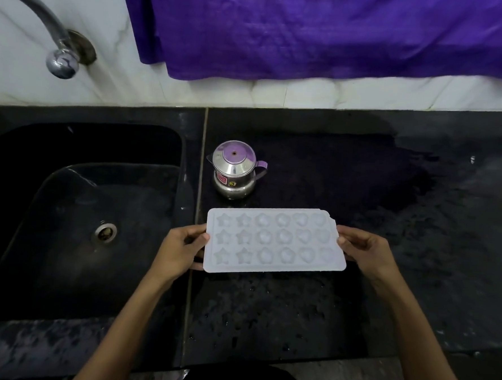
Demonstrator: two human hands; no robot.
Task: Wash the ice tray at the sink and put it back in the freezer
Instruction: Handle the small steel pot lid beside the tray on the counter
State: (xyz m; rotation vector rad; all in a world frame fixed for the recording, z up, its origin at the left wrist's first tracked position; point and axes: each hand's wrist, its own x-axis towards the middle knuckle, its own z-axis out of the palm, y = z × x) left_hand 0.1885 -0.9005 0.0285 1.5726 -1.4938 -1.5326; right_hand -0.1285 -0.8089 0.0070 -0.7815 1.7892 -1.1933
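Note:
A pale, whitish ice tray (274,241) with star, flower and heart shaped moulds is held flat over the black counter, just right of the sink. My left hand (181,250) grips its left short edge, thumb on top. My right hand (363,251) grips its right short edge the same way. The black sink (37,206) lies to the left, with a metal drain (105,232) in its floor. A curved metal tap (57,51) comes out of the wall above the sink's far left; no water runs from it.
A small steel pot with a lid and handle (234,171) stands on the counter just beyond the tray. The black counter (418,229) is wet with droplets. A purple cloth (312,32) hangs on the white tiled wall behind.

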